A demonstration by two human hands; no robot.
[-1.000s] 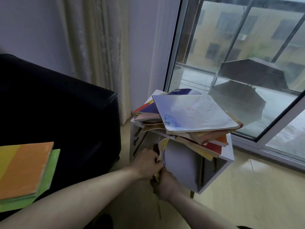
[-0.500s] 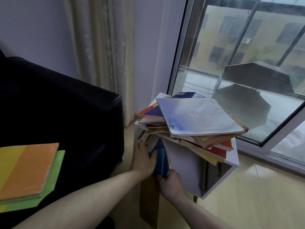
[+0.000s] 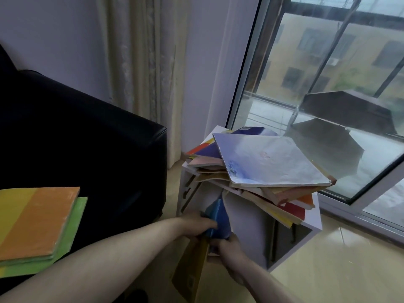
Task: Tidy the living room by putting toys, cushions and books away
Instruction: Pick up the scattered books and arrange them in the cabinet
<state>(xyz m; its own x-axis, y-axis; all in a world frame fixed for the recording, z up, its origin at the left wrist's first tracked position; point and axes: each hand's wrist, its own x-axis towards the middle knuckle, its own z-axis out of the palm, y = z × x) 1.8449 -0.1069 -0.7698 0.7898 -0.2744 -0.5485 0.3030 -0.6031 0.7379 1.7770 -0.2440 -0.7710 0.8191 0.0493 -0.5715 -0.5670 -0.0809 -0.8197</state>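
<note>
The step in hand appears to be shelving books: a blue book (image 3: 218,219) is held upright at the front opening of a small white shelf unit (image 3: 314,217), seemingly on its way into the compartment below the top board.

Nearest the camera, both forearms reach forward from the lower edge of the view and meet at the book. The right hand (image 3: 227,246) comes up from below, its grip curled round the book's lower edge, and looks to carry the weight. The left hand (image 3: 196,221) comes in from the left with its grip closed against the book's left face and spine; the fingertips are hidden behind the cover. A brown book or board (image 3: 192,267) hangs edge-on under the hands; who holds it cannot be told.

The next move likely calls for keeping the blue book vertical, sliding it back into the opening, and keeping clear of the overhang above.

Above the hands, a loose pile of books (image 3: 269,165) lies askew on the unit's top, jutting past its front and right edges; a knock could tip it.

Left, two flat books (image 3: 39,224) lie on the black sofa (image 3: 87,132), well apart from the shelf.
</note>
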